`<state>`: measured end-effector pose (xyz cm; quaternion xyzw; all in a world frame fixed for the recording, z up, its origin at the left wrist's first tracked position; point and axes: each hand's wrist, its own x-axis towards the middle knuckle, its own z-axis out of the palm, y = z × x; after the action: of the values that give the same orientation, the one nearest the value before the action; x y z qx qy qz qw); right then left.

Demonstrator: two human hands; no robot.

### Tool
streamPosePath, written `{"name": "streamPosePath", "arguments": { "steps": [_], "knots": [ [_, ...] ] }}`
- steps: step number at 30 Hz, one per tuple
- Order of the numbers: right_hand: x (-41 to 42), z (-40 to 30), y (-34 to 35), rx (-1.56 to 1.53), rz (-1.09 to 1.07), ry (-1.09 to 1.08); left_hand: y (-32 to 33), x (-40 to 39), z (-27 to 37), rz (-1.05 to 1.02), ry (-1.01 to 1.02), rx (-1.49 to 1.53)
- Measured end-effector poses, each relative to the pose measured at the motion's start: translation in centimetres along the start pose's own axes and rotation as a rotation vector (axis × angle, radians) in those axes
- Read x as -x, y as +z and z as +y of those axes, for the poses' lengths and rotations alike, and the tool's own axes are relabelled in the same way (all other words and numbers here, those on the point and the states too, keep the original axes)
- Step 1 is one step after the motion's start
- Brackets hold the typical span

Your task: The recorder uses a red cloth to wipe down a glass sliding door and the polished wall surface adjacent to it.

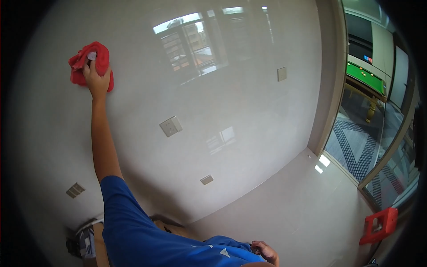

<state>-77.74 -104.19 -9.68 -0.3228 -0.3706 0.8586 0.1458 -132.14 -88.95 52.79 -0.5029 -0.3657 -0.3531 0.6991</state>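
Up on the left, my left hand (pixel 98 81) grips a bunched red cloth (pixel 103 53) and presses it against the glossy pale wall (pixel 140 76). The cloth folds around my fingers, and a small whitish patch (pixel 91 55) shows among the folds. My left arm is stretched far out in its blue sleeve. Low in the view, beside my blue shirt (pixel 173 247), my right hand (pixel 265 251) has its fingers curled. Whether anything is inside those fingers cannot be made out.
A wall socket (pixel 170 126), switch plates (pixel 282 74) and a lower plate (pixel 206 180) sit on the wall. A red plastic stool (pixel 380 225) stands on the tiled floor (pixel 277 203). Beyond the door frame (pixel 333 76) is a pool table (pixel 365 78). A cardboard box (pixel 100 243) sits at lower left.
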Motion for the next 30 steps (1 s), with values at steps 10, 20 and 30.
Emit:
{"name": "streamPosePath", "arguments": {
  "steps": [10,20,30],
  "knots": [
    [-0.7,0.3,0.2,-0.079,0.052,0.015,6.1,7.6,3.0,-0.714,-0.113,-0.342],
    [-3.3,0.6,1.3,-0.064,0.043,0.023,7.9,9.9,2.4,-0.476,-0.05,-0.268],
    [-2.1,-0.9,3.2,-0.153,0.059,-0.002,6.9,13.6,4.1,-0.414,-0.038,-0.089]
  ]
}}
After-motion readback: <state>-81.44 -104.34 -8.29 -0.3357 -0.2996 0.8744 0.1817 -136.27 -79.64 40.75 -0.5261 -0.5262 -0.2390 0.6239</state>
